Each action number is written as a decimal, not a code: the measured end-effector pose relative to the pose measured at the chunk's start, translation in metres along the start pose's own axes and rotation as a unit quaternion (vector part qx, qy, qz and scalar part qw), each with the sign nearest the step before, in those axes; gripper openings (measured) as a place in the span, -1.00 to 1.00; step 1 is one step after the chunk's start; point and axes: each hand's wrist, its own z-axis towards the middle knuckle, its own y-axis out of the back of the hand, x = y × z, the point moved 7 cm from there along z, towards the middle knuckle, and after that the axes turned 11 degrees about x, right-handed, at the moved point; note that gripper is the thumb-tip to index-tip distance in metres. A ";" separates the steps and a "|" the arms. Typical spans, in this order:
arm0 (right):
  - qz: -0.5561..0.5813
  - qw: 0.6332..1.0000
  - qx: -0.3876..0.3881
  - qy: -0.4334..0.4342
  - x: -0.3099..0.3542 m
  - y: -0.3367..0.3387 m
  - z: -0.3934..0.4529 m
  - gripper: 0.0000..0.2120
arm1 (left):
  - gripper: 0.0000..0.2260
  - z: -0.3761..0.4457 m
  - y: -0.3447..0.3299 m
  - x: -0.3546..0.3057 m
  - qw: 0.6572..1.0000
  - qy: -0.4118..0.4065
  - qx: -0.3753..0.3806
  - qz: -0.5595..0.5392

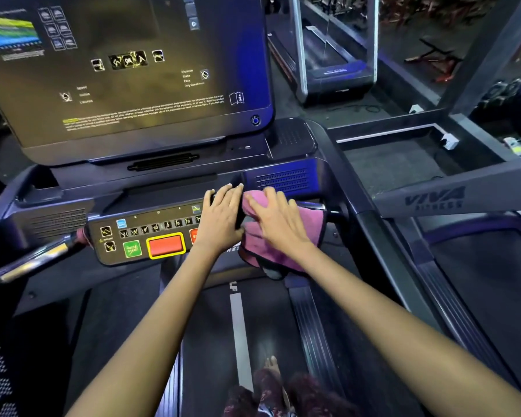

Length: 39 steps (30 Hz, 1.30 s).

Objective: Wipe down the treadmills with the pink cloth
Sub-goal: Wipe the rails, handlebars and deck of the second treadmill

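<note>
A: What sits under the crumpled pink microfibre cloth (278,236)?
B: Hidden; the flat right hand (278,219) covers its middle, and the left hand (221,216) blocks the black button panel's (151,233) right end; the small button symbols are unreadable

Head-worn wide-angle camera looks forward and steeply down, close over the treadmill (328,182) console; display panel (127,70) at eleven o'clock; belt (223,341) at six o'clock.

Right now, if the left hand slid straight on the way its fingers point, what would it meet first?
Probably the blue vented housing: the left hand lies flat on the control panel, fingertips nearly at its edge, though depth is unclear.
</note>
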 end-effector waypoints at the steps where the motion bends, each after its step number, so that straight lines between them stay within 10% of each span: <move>1: 0.004 1.000 0.004 0.009 -0.011 -0.003 -0.004 -0.49 | -0.25 0.000 0.000 -0.001 1.000 0.000 0.006 -0.002; 7: 0.063 0.995 0.006 -0.076 -0.043 0.008 0.008 -0.79 | -0.22 0.001 0.002 -0.003 0.999 0.033 0.007 -0.013; 17: 0.002 0.993 -0.070 0.094 -0.022 -0.001 -0.011 -0.55 | -0.21 -0.001 0.000 -0.004 0.999 0.040 0.009 -0.007; 24: 0.101 0.981 -0.024 -0.161 -0.089 -0.008 -0.020 -0.74 | -0.24 0.007 0.004 -0.021 0.991 0.106 0.060 0.052; 39: 0.017 0.967 0.042 -0.252 -0.115 -0.008 -0.023 -0.70 | -0.40 0.036 -0.025 -0.060 0.997 -0.039 0.045 0.050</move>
